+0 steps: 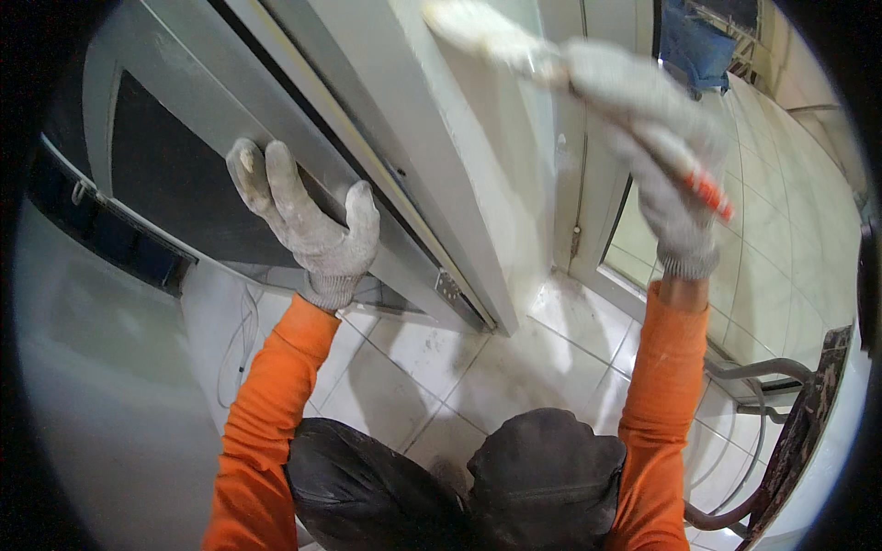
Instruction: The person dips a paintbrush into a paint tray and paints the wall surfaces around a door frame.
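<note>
My left hand (310, 206), in a pale knit work glove with a worn patch on one fingertip, rests with its fingers apart against the edge of a grey metal-framed door (207, 103). My right hand (661, 131), gloved alike and blurred, grips a paintbrush with a red-ended handle (710, 193). The brush's whitish head points to the upper left, close to the white painted door jamb (441, 117). Whether its bristles touch the jamb cannot be told. A metal hinge (448, 284) shows low on the door's edge.
Below lies a white tiled floor (427, 358), with my knees above it. A second framed door with a glass pane (630, 241) stands at the right. A chair with curved metal tubes (765, 368) is at the lower right, a blue container (699, 52) at the upper right, a thin cable (244, 344) at the left.
</note>
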Available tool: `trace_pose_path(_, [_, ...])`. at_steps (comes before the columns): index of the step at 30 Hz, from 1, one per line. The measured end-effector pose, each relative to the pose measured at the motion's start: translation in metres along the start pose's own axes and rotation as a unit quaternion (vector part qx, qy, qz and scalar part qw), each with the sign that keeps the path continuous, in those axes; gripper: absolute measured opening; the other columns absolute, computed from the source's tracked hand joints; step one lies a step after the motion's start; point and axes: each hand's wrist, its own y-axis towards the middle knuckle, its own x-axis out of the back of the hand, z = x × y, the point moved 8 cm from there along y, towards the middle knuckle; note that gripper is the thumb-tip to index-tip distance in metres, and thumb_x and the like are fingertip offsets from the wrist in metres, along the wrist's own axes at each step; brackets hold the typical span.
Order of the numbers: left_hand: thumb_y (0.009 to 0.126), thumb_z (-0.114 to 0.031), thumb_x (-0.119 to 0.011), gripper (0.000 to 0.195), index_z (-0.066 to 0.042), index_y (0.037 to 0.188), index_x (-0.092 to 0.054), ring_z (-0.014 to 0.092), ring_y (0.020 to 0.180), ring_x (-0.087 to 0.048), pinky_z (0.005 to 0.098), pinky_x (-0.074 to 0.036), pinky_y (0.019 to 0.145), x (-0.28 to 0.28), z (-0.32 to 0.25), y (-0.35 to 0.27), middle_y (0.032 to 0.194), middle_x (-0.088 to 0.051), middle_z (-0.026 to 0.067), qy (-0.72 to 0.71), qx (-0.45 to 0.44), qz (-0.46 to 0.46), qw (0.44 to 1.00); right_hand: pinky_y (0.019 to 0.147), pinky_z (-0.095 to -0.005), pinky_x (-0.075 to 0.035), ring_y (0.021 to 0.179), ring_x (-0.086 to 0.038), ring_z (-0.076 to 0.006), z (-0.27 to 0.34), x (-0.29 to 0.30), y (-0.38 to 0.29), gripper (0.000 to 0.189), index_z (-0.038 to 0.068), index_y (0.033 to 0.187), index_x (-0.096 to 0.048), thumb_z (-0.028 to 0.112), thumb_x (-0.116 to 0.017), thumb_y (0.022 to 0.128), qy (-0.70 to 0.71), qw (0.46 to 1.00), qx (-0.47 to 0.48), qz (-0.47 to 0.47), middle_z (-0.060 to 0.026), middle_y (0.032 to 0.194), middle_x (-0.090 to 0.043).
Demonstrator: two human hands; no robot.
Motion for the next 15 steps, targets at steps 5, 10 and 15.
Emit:
trace_pose_path(5, [0.083, -0.023, -0.073, 0.094, -0.007, 0.164, -0.029, 0.046, 0.157, -0.015, 0.0591, -0.016, 0.126, -0.002, -0.003, -0.001, 0.167, -0.024, 0.0252, -0.017, -0.012, -0.022, 1.0, 0.104, -0.0349, -0.053, 0.121, -0.068, -0.0246, -0.024, -0.021, -0.129, 0.03, 0.002, 0.122, -0.077, 0.001, -0.068, 0.093, 0.116, 0.964, -0.21, 0.114, -0.0128, 0.125, -0.075])
trace_pose_path(10, [0.083, -0.025, -0.076, 0.095, -0.007, 0.164, -0.03, 0.044, 0.157, -0.015, 0.0574, -0.014, 0.127, -0.001, -0.002, 0.003, 0.168, -0.024, 0.0238, -0.018, -0.023, -0.022, 0.999, 0.105, -0.0371, -0.052, 0.117, -0.069, -0.026, -0.08, -0.036, -0.293, 0.025, -0.001, 0.115, -0.077, 0.005, -0.071, 0.092, 0.134, 0.83, -0.52, 0.151, -0.0126, 0.121, -0.075])
trace_pose_path(15, [0.079, -0.025, -0.079, 0.096, -0.007, 0.161, -0.034, 0.041, 0.155, -0.021, 0.0542, -0.022, 0.126, -0.001, 0.005, 0.001, 0.164, -0.027, 0.021, -0.032, -0.006, -0.011, 0.999, 0.1, -0.0343, -0.055, 0.108, -0.071, -0.02, -0.092, -0.051, -0.373, 0.035, -0.004, 0.127, -0.071, 0.01, -0.069, 0.095, 0.162, 0.756, -0.616, -0.147, -0.0105, 0.117, -0.075])
